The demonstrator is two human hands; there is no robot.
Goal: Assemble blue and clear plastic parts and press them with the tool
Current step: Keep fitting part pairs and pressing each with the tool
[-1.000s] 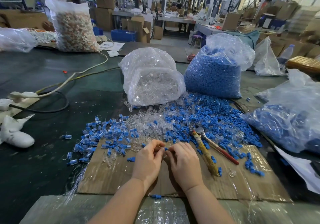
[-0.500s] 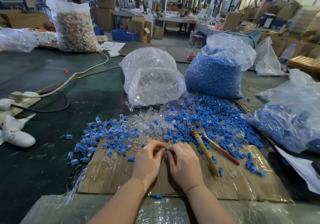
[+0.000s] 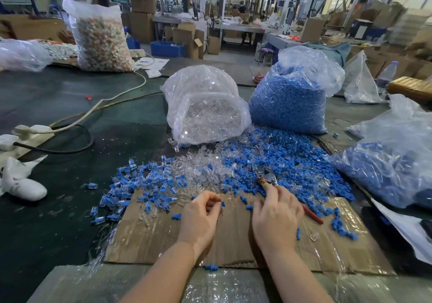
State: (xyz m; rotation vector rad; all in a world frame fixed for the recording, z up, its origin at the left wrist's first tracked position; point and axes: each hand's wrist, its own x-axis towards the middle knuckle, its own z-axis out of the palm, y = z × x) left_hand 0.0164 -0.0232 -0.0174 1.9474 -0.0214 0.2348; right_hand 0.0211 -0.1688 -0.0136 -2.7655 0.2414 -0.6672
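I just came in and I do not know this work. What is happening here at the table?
A person sits at a cardboard sheet and joins small plastic parts. The left hand pinches a small blue part. The right hand reaches onto the pliers that lie at the edge of the loose pile of blue and clear parts. Joined pieces lie to the left.

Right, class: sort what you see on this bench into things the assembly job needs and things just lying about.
Needed for the job:
blue parts
clear parts
pliers
finished pieces
left hand
right hand

Just lying about:
white cable
water bottle
bag of pale mixed parts
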